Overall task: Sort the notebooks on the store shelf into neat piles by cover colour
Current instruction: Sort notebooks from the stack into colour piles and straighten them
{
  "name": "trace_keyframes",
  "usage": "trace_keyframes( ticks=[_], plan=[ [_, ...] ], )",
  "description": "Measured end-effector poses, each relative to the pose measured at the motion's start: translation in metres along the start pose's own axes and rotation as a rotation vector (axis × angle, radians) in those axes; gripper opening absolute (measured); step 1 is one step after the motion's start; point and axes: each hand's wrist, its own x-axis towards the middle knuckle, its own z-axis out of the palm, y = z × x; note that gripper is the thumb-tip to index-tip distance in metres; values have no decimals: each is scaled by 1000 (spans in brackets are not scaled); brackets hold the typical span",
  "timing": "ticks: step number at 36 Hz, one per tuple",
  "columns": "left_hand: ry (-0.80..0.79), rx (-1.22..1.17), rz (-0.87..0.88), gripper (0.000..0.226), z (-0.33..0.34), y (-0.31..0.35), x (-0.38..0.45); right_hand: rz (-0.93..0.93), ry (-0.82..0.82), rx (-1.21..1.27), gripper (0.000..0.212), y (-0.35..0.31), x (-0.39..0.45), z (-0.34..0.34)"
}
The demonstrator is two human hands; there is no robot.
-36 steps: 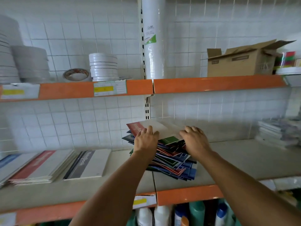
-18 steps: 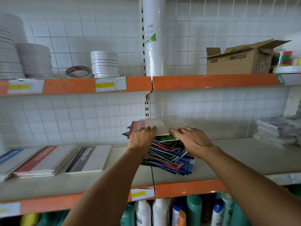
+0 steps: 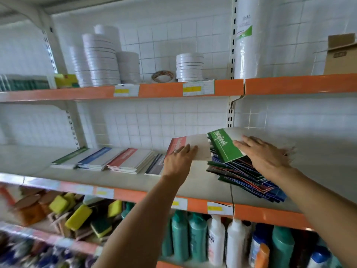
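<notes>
Head view, store shelf — two voices over one picture.

**A:** Where are the notebooks? 
**B:** A jumbled pile (image 3: 249,175) sits on the middle shelf (image 3: 119,180) at about three o'clock from centre. Sorted piles, green (image 3: 67,159), blue (image 3: 92,159) and red (image 3: 127,159), lie in a row toward nine o'clock.

**A:** And the hands? 
**B:** The left hand (image 3: 178,160) holds a red notebook (image 3: 188,147) by its near edge, clear of the pile. The right hand (image 3: 264,153) lies flat, fingers straight, on a green notebook (image 3: 224,147) atop the jumble.

**A:** How will they handle? 
**B:** Light, thin and bendy, I judge, with glossy covers likely to slide. Best taken along the spine edge, thumb under, while the other hand steadies the heap.
</notes>
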Motion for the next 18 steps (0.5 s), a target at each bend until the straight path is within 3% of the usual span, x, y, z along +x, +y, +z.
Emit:
trace_keyframes(
  ticks=[4, 8, 12, 14, 18],
  plan=[
    [183, -15, -37, 47, -1, -31, -18, -48, 30, -28, 77, -29, 11, 1],
    [-7, 41, -109, 49, 6, -71, -35, -115, 40, 1, 75, -64, 20, -2],
    [11, 54, -127, 50, 9, -110, -50, -149, 24, 36, 75, -104, 35, 0],
    [115, 58, -66, 50, 11, -130, -57, -159, 26, 39, 75, -125, 44, 5],
    [95, 94, -38, 45, 11, -174, -75, -161, 19, 51, 78, -171, 53, 16]
  ],
)
